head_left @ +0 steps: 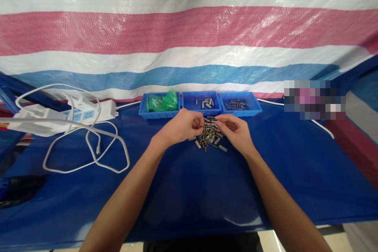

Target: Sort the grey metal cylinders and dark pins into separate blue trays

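Note:
A mixed pile of small metal parts (209,137), thin brass-and-dark pins and short grey cylinders, lies on the blue table between my hands. My left hand (186,126) is at its left edge, fingers curled and pressed together; what they hold, if anything, is hidden. On the right side, my right hand (236,130) reaches into the pile with thumb and fingertips brought together at the parts. Whatever is in that pinch is too small to name. One loose grey cylinder (223,148) lies at the pile's front right.
Behind the pile stand three blue bins: a left bin (159,115) with green plastic, a middle bin (186,105) with grey cylinders, a right bin (255,109) with thin pins. White power strips (104,111) and a looped white cable (126,155) lie left. A striped sheet (189,31) hangs behind.

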{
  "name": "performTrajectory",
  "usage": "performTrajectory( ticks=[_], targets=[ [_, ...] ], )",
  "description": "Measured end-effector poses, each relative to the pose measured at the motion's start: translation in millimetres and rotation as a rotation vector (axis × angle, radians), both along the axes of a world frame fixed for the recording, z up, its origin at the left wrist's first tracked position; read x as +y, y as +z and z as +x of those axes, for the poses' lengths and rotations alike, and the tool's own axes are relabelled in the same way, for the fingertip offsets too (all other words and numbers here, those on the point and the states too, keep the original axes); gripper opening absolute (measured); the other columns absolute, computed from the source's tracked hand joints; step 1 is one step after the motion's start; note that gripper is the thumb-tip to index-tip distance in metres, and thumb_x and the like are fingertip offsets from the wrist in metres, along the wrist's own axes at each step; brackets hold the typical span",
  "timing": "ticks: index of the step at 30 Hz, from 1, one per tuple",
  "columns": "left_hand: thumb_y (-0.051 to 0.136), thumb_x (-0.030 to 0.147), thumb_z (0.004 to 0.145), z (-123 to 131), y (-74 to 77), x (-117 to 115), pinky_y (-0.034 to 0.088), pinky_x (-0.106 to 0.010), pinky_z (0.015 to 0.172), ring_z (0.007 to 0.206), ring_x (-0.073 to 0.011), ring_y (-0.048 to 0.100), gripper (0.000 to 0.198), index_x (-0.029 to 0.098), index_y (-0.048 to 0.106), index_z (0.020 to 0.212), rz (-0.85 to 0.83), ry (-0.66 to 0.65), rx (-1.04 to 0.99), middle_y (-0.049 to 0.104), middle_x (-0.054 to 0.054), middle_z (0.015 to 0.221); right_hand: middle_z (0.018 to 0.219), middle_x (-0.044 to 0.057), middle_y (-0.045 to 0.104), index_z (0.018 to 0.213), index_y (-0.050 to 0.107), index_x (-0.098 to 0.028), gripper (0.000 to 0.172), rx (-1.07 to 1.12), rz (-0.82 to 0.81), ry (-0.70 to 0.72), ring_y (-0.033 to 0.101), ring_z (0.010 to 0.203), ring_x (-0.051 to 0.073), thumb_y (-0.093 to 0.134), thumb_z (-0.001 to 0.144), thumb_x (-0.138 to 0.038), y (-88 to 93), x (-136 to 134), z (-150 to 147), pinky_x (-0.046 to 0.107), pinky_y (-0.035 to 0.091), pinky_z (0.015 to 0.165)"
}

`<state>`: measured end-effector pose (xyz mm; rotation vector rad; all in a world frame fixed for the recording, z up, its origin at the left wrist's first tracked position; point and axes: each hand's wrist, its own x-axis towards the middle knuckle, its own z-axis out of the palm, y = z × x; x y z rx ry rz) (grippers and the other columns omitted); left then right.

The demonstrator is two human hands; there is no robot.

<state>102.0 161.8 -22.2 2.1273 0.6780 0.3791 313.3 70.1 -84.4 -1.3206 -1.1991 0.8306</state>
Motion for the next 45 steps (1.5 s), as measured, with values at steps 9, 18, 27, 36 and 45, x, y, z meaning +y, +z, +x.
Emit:
performTrajectory(
  ticks=[9,18,27,36,45],
  targets=[
    [0.074,0.012,0.081,-1,-1.5,7,0.052,-0.023,0.068,0.070,-0.0139,0.070,0.014,0.018,0.063,0.088,0.121,0.041,-0.075,0.072,0.001,0.076,0.088,0.004,0.078,0.111,0.075,-0.025,0.031,-0.056,-0.004,0.057,0.072,0.075,0.020,0.079,0.086,-0.043,2.9,-1,-1,0.033,0.059,0.068],
    [0.071,0.010,0.086,1,1.2,3,0.053,-0.023,0.070,0.074,-0.0155,0.076,0.032,0.020,0.053,0.111,0.077,-0.016,-0.001,0.078,0.001,0.082,0.092,0.004,0.080,0.111,0.079,-0.024,0.032,-0.036,-0.042,0.111,0.070,0.071,0.017,0.082,0.085,-0.041,1.8,-2,-1,0.029,0.056,0.063],
    [0.069,0.010,0.088,4,-1.8,1,0.051,-0.024,0.069,0.076,-0.0164,0.075,0.026,0.021,0.055,0.107,0.109,-0.061,-0.010,0.077,0.001,0.081,0.089,0.005,0.080,0.093,0.083,-0.022,0.026,0.051,-0.060,0.128,0.070,0.067,0.016,0.085,0.080,-0.044,1.9,-1,-2,0.028,0.057,0.061],
    [0.072,0.012,0.087,2,-4.1,2,0.050,-0.025,0.069,0.076,-0.0170,0.074,0.024,0.020,0.058,0.105,0.171,-0.004,0.038,0.076,0.001,0.079,0.077,0.004,0.078,0.089,0.083,-0.022,0.027,0.097,-0.080,0.048,0.067,0.060,0.016,0.088,0.076,-0.045,2.7,1,-1,0.028,0.057,0.056],
    [0.071,0.007,0.081,1,-13.9,2,0.046,-0.024,0.064,0.071,-0.0174,0.071,0.020,0.020,0.060,0.092,0.171,-0.047,0.143,0.073,0.001,0.076,0.101,0.008,0.081,0.101,0.081,-0.022,0.031,-0.017,0.186,-0.460,0.073,0.069,0.021,0.084,0.081,-0.045,6.5,5,16,0.038,0.064,0.067]
  ],
)
